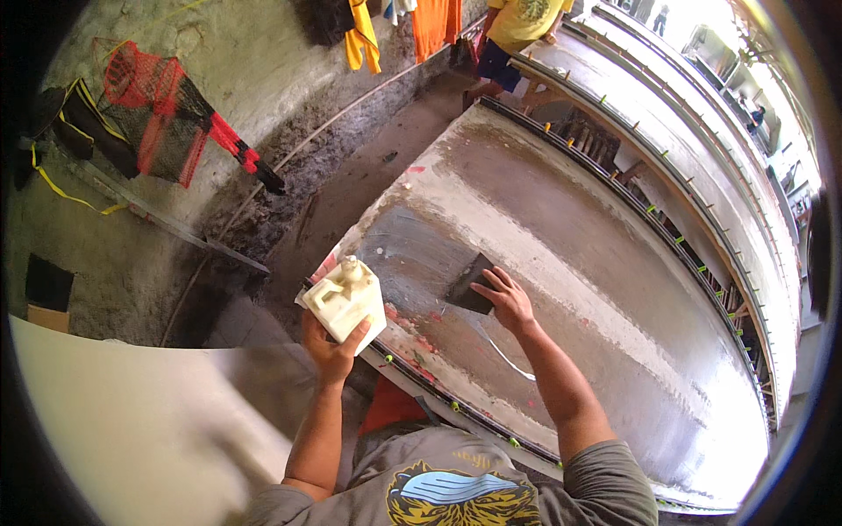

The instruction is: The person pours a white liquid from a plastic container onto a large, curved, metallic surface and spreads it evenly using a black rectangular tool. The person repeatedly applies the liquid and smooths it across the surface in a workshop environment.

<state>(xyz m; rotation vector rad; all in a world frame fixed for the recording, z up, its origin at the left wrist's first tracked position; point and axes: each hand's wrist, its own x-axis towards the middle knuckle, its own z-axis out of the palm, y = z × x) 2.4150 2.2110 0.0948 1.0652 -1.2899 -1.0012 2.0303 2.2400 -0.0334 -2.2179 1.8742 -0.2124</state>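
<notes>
My left hand (329, 355) grips a cream-coloured plastic jug (358, 314) with a moulded handle, tilted over the near left edge of a long table (605, 294). My right hand (510, 302) has its fingers on a dark, flat, square spreader (467, 282) against the tabletop. What the far side of the spreader looks like is hidden. A wet grey smear (403, 250) lies on the surface to the left of it, and a thin white streak (504, 351) curves across the table by my right wrist.
Rails with small coloured clips (456, 407) run along the table's edges. More long tables (631, 96) stand beyond, with a person in a yellow shirt (526, 24) near them. A red and black net bag (162, 114) hangs on the left wall. A pale panel (114, 403) is at lower left.
</notes>
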